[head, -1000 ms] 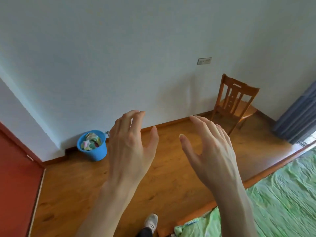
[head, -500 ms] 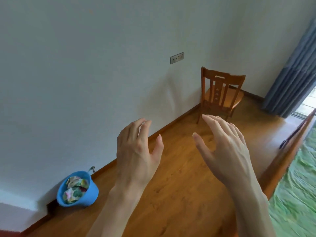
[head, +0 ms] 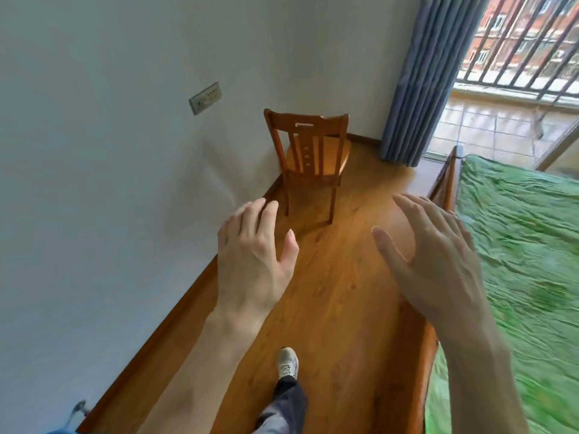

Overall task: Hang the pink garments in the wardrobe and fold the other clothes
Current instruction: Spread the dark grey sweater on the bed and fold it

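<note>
Over the wooden floor (head: 338,292) your left hand (head: 253,255) and right hand (head: 435,261) hover spread, fingers loose, holding nothing. No garments show; expect soft, light cloth, best taken at the shoulders. Far ahead stands a chair (head: 313,158); the green bed (head: 517,245) lies right.

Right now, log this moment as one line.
left hand: open, empty | right hand: open, empty | garments: none in view | ahead: wooden chair | bed: on the right
</note>
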### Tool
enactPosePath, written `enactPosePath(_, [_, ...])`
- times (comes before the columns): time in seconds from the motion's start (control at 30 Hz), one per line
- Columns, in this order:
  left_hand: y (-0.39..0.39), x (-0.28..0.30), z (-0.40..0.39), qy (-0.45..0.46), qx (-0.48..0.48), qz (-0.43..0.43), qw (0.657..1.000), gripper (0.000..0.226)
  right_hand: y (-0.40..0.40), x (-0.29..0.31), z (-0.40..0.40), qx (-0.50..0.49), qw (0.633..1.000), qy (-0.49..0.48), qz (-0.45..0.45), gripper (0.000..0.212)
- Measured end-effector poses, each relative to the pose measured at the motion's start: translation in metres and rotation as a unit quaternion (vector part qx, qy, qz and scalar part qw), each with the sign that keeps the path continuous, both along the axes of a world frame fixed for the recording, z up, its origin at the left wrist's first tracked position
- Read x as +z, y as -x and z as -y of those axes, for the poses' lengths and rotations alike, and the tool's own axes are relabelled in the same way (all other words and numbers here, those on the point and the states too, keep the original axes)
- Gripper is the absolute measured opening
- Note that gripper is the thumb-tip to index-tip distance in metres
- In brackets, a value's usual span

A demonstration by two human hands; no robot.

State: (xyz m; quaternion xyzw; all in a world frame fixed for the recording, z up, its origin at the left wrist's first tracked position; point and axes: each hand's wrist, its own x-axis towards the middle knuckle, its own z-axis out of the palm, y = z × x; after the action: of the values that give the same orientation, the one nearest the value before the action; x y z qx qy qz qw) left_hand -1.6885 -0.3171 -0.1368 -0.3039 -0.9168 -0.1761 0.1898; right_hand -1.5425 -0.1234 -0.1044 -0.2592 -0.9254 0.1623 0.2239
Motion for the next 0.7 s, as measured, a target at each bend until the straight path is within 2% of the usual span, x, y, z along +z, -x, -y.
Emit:
enactPosePath(0.37, [0.203, 0.008, -0.109, -0.061, -0.096, -0.01, 0.993, 0.059, 0.18, 0.021, -0.072, -0.106, 0.993, -0.043, 0.005, 0.066])
enactPosePath(0.47, [0.243, 0.01, -0.141, -0.077, -0.108, -0.007, 0.991, 0.059, 0.205, 0.022, -0.095, -0.136, 0.99, -0.037, 0.008, 0.072])
enactPosePath(0.7, [0.308, 0.005, -0.231, -0.09, -0.175, 0.012, 0.98, 0.058, 0.25, 0.012, -0.161, -0.182, 0.983, -0.022, -0.003, 0.07])
